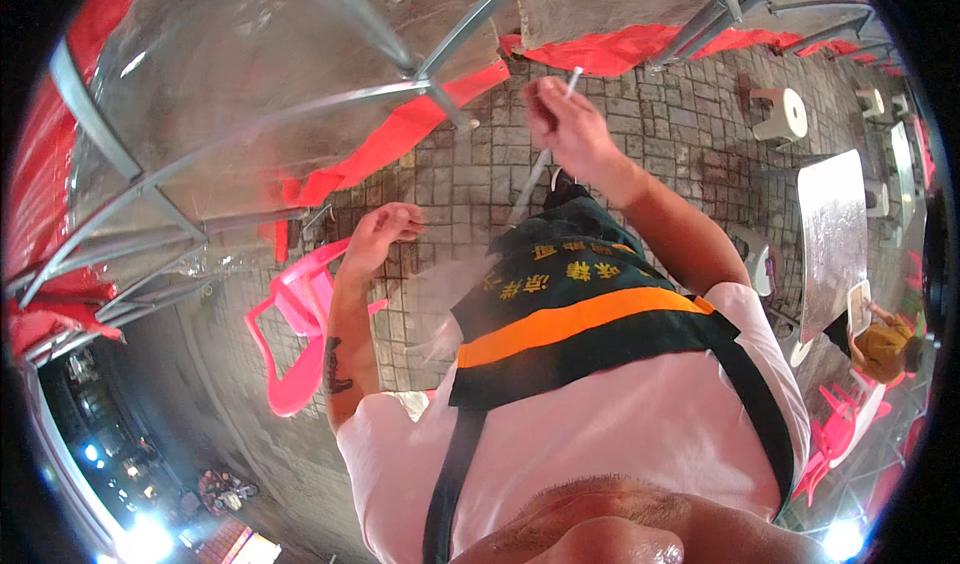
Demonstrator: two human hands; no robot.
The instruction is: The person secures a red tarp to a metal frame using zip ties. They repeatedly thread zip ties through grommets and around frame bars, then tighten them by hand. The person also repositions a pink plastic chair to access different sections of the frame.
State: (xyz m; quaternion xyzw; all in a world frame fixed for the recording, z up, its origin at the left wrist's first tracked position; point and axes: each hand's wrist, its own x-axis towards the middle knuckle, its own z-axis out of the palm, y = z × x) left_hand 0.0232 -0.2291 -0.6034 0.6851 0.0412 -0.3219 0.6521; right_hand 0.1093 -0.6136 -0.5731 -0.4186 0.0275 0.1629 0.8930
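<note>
My right hand (575,134) is raised ahead of me, its fingers closed round a thin pale rod (536,179). One end of the rod sticks up past my fingers, and the rest slants down toward my apron (570,304), where its lower end is hard to make out. Over to the left, my left hand (382,232) hangs in the air above the paving, fingers loosely bent and apart, with nothing visible in them. A pink plastic chair (290,389) stands beside my left forearm. Below that hand a whitish, see-through smear blurs part of the view.
A metal tent frame (300,119) with clear sheeting and red edging (400,139) runs ahead and left. Brick paving (470,154) lies underfoot. On the right are a pale stool (778,114), a shiny table (830,234) and a person in mustard clothing (885,349).
</note>
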